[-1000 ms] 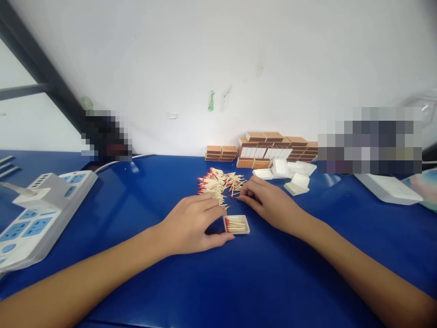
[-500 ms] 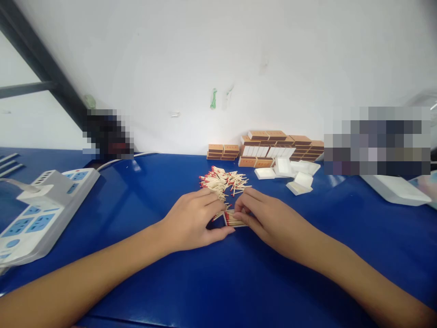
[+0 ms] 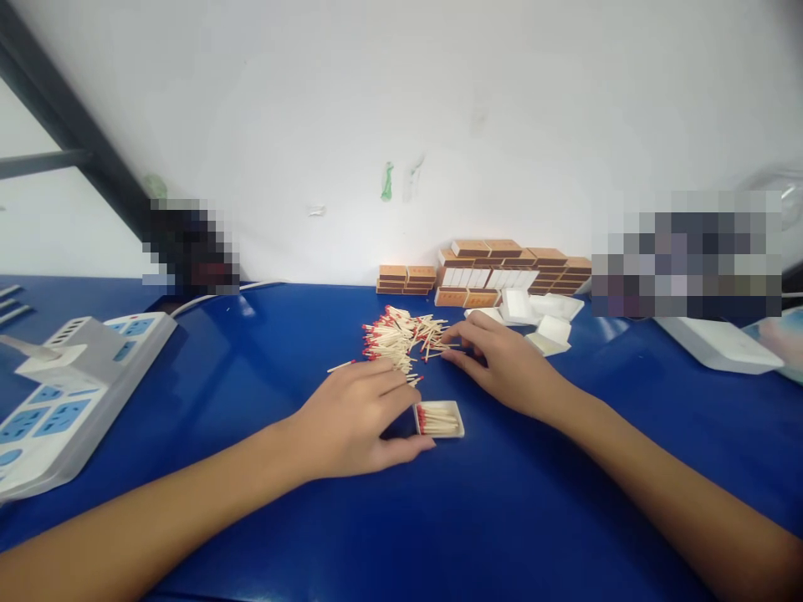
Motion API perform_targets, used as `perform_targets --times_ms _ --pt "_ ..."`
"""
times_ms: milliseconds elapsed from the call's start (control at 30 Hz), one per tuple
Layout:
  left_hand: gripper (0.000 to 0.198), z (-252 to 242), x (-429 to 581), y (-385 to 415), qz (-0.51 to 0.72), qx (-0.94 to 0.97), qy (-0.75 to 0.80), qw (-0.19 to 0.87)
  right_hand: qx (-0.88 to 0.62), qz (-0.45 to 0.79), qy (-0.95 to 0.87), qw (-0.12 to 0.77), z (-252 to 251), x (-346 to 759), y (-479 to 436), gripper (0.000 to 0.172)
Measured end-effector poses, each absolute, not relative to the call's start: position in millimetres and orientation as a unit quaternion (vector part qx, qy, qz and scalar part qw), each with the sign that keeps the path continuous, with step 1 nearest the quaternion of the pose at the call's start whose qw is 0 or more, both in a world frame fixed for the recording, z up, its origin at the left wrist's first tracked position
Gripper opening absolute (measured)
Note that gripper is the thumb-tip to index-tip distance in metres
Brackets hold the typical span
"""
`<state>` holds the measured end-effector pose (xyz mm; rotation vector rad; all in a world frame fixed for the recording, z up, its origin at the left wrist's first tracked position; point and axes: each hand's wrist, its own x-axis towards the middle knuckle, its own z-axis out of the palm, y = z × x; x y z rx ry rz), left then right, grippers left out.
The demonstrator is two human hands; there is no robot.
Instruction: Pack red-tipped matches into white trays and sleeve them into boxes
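A small white matchbox tray (image 3: 462, 420), part filled with red-tipped matches (image 3: 441, 418), lies on the blue table. My left hand (image 3: 360, 414) is at its left end, with the index fingertip at the far corner and the thumb along the near edge, so the tray sits between them. Beyond it spreads a heap of loose matches (image 3: 390, 339). My right hand (image 3: 498, 364) is at the heap's right side, thumb and index finger closing around match ends there. How many matches they pinch is hard to make out.
Several empty white trays (image 3: 518, 307) lie behind my right hand. Brown matchboxes (image 3: 486, 249) are stacked against the wall, with a smaller stack (image 3: 406, 278) left of them. A power strip (image 3: 94, 393) stands at the left, and a white object (image 3: 718, 344) at the right.
My right hand has moved from above the tray up to the loose matches, uncovering the tray. My left hand stays by the tray, which appears slightly lower in view.
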<state>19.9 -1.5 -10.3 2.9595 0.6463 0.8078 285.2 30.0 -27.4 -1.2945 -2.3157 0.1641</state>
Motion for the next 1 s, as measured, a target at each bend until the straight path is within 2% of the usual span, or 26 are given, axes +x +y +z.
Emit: perform_targets --times_ms 167,633,800,1000 --pt "0.036 -13.1 19.0 2.9 0.256 0.944 0.209 0.004 -0.475 0.063 -0.842 0.248 -31.3 287.4 33.3 0.009" --pt "0.034 -11.6 15.4 7.1 0.242 0.945 0.221 0.007 -0.499 0.102 -0.835 0.206 -19.9 287.1 22.9 0.020" --pt "0.033 -12.0 16.4 4.8 0.246 0.944 0.220 0.012 -0.501 0.097 -0.830 0.227 -20.8 275.4 23.3 0.015" --pt "0.031 -10.3 16.7 5.8 0.242 0.945 0.221 0.008 -0.523 0.132 -0.818 0.200 -16.4 281.2 19.7 0.017"
